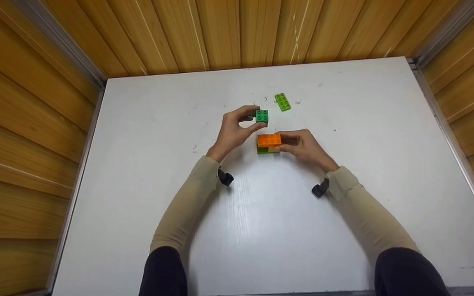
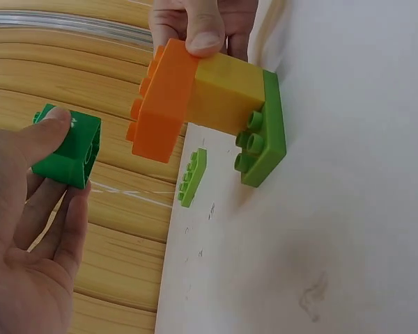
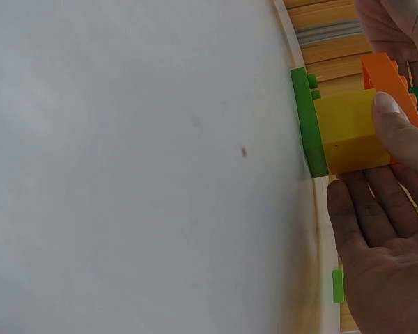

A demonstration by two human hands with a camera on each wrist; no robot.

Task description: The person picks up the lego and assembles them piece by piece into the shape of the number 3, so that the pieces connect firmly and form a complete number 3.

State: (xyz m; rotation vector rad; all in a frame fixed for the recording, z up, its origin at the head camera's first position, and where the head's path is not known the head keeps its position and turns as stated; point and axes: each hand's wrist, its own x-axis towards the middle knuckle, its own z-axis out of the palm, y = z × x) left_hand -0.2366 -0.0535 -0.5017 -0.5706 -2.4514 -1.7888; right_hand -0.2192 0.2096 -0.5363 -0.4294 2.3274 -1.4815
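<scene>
My left hand [image 1: 235,125] pinches a dark green toy brick [image 1: 262,116] between thumb and fingers, held in the air with its studs up. Nearer to me, my right hand [image 1: 304,146] grips a small stack of bricks by its right end. In the left wrist view the stack shows a light green base plate [image 2: 268,139], yellow bricks [image 2: 226,90] on one end of it, and an orange brick [image 2: 164,104] across the top. The orange brick overhangs the bare studs of the base. The right thumb [image 3: 397,125] presses near the joint of yellow and orange.
A loose light green brick [image 1: 282,102] with two rows of studs lies behind the hands on the white table [image 1: 146,197]. Wooden panel walls [image 1: 220,33] border the table at the back and sides. Each wrist carries a small black camera [image 1: 225,177].
</scene>
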